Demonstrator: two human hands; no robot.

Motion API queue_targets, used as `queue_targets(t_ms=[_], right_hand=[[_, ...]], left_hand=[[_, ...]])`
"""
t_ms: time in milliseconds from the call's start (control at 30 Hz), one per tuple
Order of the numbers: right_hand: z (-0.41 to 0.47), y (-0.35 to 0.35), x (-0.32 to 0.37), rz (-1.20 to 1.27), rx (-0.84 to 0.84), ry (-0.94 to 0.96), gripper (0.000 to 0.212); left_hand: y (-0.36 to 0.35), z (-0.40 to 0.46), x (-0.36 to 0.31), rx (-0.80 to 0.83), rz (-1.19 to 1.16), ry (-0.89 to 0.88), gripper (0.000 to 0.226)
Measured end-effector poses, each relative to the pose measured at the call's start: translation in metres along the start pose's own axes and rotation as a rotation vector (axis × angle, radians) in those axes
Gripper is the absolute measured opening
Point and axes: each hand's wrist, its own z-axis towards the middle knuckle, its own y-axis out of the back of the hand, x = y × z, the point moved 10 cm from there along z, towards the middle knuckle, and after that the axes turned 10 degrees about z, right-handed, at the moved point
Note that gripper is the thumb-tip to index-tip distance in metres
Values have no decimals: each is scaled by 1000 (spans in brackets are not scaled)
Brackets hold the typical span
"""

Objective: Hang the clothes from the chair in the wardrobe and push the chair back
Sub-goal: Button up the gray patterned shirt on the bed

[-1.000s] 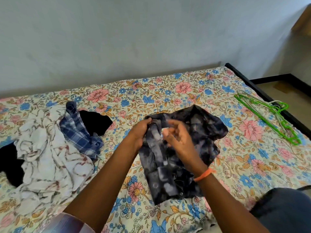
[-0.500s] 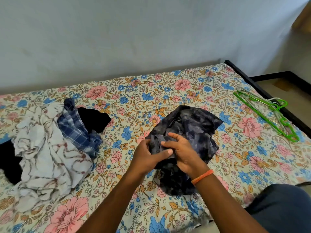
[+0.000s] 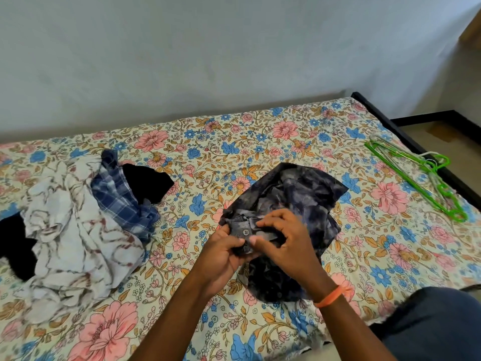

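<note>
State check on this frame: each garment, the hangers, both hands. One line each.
dark tie-dye button shirt: crumpled on the bed, button placket pinched in both hands
left hand: pinching placket
right hand: pinching placket
white patterned garment: heaped, untouched
blue plaid shirt: bunched beside it
green plastic hangers: lying empty

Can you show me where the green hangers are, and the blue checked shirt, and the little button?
green hangers (image 3: 419, 182): head view, on the long green bar.
blue checked shirt (image 3: 118, 196): head view, middle of the plaid cloth.
button (image 3: 245, 232): head view, on the button's face.
</note>
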Motion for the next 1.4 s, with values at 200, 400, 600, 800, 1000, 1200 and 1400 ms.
queue_targets(t_ms=[200,400,600,800,1000,1200,1400], right_hand=[[-7,10,-5,-6,-77,-18,16],[-13,12,-26,149,-236,-247,6],[-19,-3,-39,347,-255,-402,8],[-28,-24,-52,581,-244,-528,13],[-42,-39,-73,562,-232,-611,13],[-52,-53,-83,608,-197,-680,27],[-61,-53,-96,836,-300,-785,17]], left_hand=[[7,5,4,-41,136,-26,37],[5,1,-6,-130,502,-162,35],[9,-8,-20,-304,816,-364,48],[21,-15,-36,-554,1238,-484,19],[43,4,-10,-543,1270,-281,17],[52,11,8,-648,1447,-30,22],[43,21,21,-498,1386,-131,22]])
